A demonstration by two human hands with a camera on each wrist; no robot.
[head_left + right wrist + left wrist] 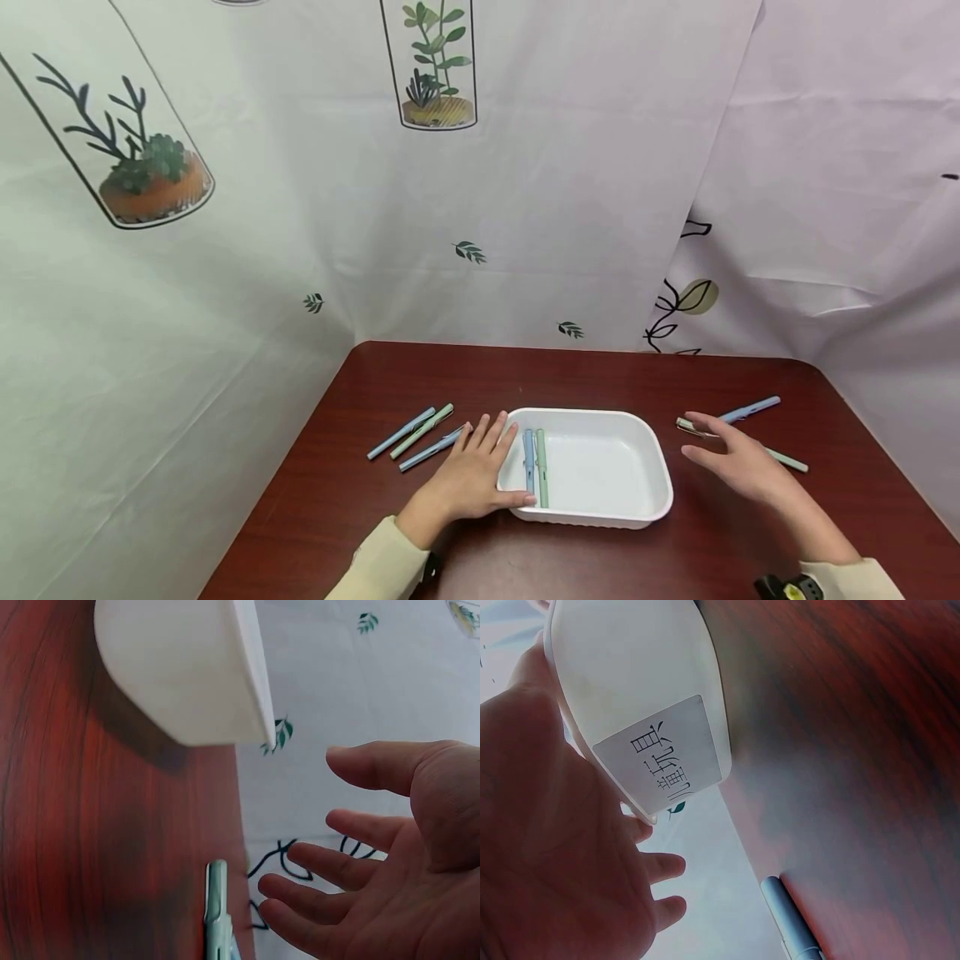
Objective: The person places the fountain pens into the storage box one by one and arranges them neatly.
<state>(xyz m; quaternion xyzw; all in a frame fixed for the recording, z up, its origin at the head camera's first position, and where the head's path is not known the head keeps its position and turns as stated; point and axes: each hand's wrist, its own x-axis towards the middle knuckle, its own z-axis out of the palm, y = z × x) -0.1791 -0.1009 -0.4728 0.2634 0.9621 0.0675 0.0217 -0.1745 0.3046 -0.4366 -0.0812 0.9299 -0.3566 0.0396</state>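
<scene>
A white rectangular tray point(603, 467) stands on the table, holding a blue pen point(529, 460) and a green pen point(542, 475) side by side at its left end. My left hand point(468, 482) rests on the tray's left side with fingers spread, its thumb lying over the near left rim. Beyond the tray's right end, my right hand point(742, 468) hovers with fingers apart and nothing held. It partly hides a green pen point(787, 459) crossing near a blue pen point(752, 409). In the right wrist view, the green pen point(217, 904) lies below the fingers.
Left of the tray lie a blue pen point(397, 436), a green pen point(420, 433) and another blue pen point(429, 452), whose far end is near my left fingers. A label point(661, 757) is on the tray's outer wall. Printed cloth point(562, 208) hangs behind the dark red table point(585, 562).
</scene>
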